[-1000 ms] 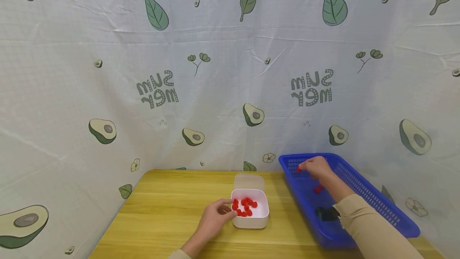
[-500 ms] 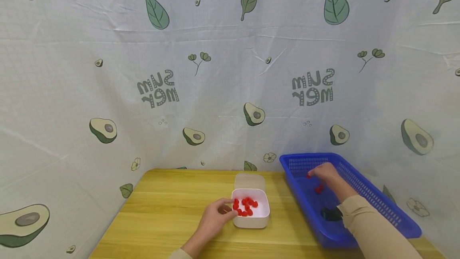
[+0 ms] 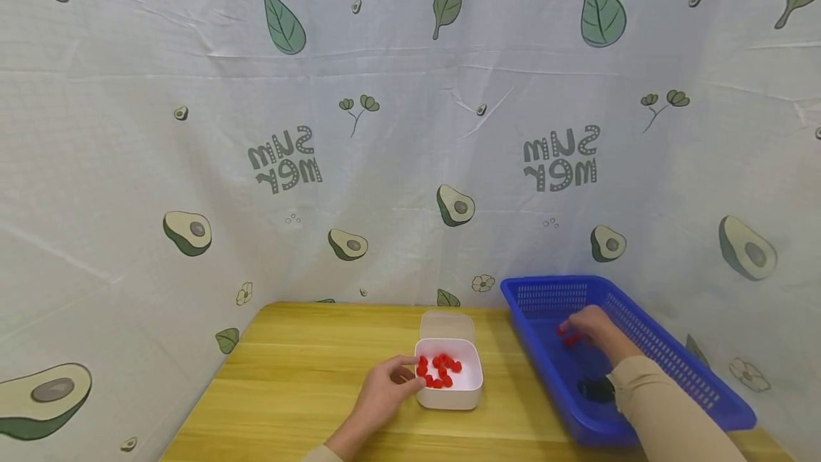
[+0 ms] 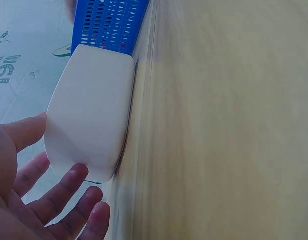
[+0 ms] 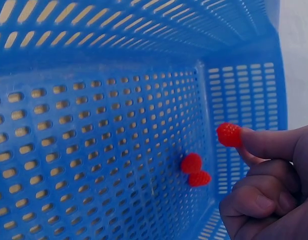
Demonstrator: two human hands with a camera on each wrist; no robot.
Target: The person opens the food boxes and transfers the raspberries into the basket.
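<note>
In the head view my left hand rests at the left side of a small white box, its thumb and fingertips at the rim and wall. The left wrist view shows those fingers spread loosely beside the box wall. Several red raspberries lie inside, and the lid stands open at the back. My right hand is lowered into a blue basket. It pinches one raspberry between thumb and index finger, the other fingers curled in. Two more raspberries lie together on the basket floor.
A dark object sits in the near part of the basket, partly behind the right sleeve. Box and basket stand on a yellow wooden table. A printed curtain hangs behind and at both sides.
My right hand has moved down, toward me and slightly right inside the basket, still pinching the raspberry, and is now close to the two others. My left hand stays at the box.
</note>
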